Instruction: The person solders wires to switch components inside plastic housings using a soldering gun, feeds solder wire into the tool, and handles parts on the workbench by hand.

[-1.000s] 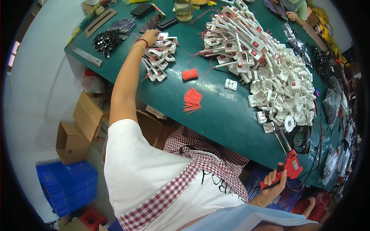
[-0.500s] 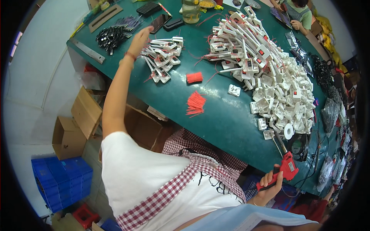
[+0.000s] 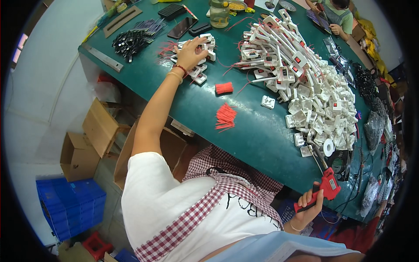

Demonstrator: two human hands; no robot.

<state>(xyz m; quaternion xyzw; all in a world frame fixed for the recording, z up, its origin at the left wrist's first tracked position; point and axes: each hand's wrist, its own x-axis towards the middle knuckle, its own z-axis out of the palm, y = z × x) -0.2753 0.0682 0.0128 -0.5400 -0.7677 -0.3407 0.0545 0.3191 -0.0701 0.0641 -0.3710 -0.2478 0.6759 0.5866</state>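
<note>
My left hand (image 3: 190, 54) reaches over the smaller pile of white switch housings (image 3: 210, 43), which have white stems and thin red wires. Its thumb and fingers are apart, touching or just above the pile, and nothing shows held between them. At the table's near right edge my right hand (image 3: 310, 208) is wrapped round the handle of a red and black soldering gun (image 3: 329, 185). The gun's tip points up and away, beside a white ring-shaped spool (image 3: 328, 147). Two bunches of short red tubes, one bundled (image 3: 224, 88) and one loose (image 3: 226, 117), lie between my hands.
A large heap of white plastic housings (image 3: 323, 105) covers the table's right, with stemmed, wired ones (image 3: 270, 48) behind. Black cables (image 3: 131, 43), a metal ruler (image 3: 102, 57), a phone (image 3: 182, 28) and a jar (image 3: 219, 15) stand far left to centre. A co-worker (image 3: 338, 17) sits opposite.
My left hand has moved right and nearer, from beside the phone onto the small housing pile. The phone now lies flat, free of my hand. My right hand keeps its grip.
</note>
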